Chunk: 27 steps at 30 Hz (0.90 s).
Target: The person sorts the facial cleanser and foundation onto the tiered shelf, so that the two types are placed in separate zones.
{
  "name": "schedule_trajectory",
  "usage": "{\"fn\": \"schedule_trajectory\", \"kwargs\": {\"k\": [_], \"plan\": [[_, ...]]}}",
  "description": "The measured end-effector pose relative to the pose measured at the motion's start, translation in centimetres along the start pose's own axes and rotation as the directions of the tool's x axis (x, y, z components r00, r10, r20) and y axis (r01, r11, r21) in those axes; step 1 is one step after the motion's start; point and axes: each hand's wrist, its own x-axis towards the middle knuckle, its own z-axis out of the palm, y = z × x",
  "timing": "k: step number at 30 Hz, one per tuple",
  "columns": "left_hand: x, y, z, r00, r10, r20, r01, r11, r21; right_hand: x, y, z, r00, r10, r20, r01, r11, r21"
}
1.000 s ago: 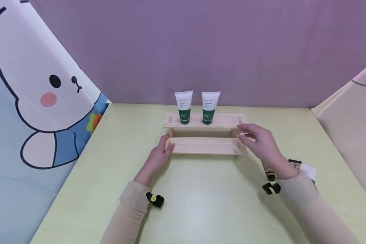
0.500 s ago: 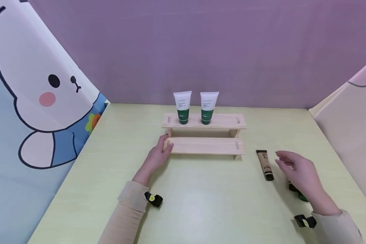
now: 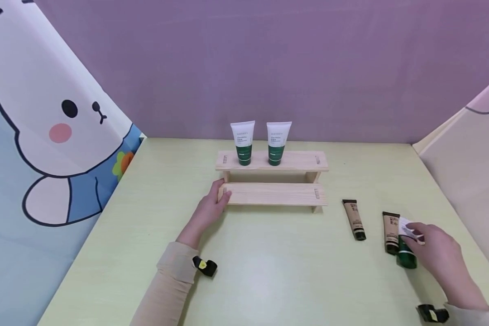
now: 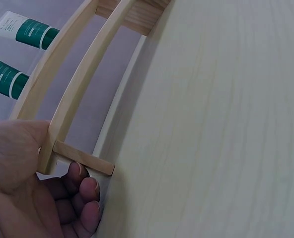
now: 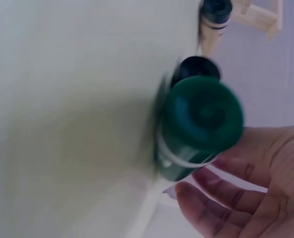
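Note:
My left hand holds the left end of the lower step of a two-tier wooden rack. In the left wrist view its thumb lies over the board, with curled fingers beside the support. Two white-and-green squeeze tubes stand cap down on the upper step. At the right, my right hand has thumb and fingers curled about the white end of another green-and-white squeeze tube lying on the table. Its green cap faces the right wrist camera, hiding part of the grip.
A brown squeeze tube with black ends lies against the green-and-white one. Another brown squeeze tube lies between it and the rack. A purple backdrop hangs behind the table, with a cartoon-printed cloth at the left.
My right hand has moved from the rack's right end, right and towards me, to the lying green-and-white squeeze tube. The left hand stays on the rack; the standing tubes keep their places.

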Motion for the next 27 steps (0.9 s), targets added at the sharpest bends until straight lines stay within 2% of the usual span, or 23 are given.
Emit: {"fn": "schedule_trajectory", "kwargs": {"k": [7,13,14,19,27], "plan": [[0.0,0.0,0.0,1.0,0.0,-0.004,0.0,1.0,-0.006,0.4,1.1,-0.1,0.986,0.127,0.109,-0.125,0.992,-0.022],[0.0,0.1,-0.1,1.0,0.007,-0.005,-0.007,1.0,-0.006,1.3,1.1,0.1,0.938,0.196,0.286,-0.205,0.979,0.001],[0.0,0.1,-0.1,1.0,0.007,-0.002,-0.007,1.0,-0.007,1.3,1.0,0.1,0.933,0.202,0.297,-0.213,0.977,0.005],[0.0,0.2,-0.1,1.0,-0.004,0.007,0.004,1.0,-0.013,1.2,0.2,0.1,0.932,0.203,0.299,-0.229,0.972,0.052],[0.1,0.0,0.1,1.0,-0.004,-0.003,0.004,1.0,-0.003,0.9,-1.0,-0.2,0.965,0.172,0.199,-0.197,0.973,0.117]]}}
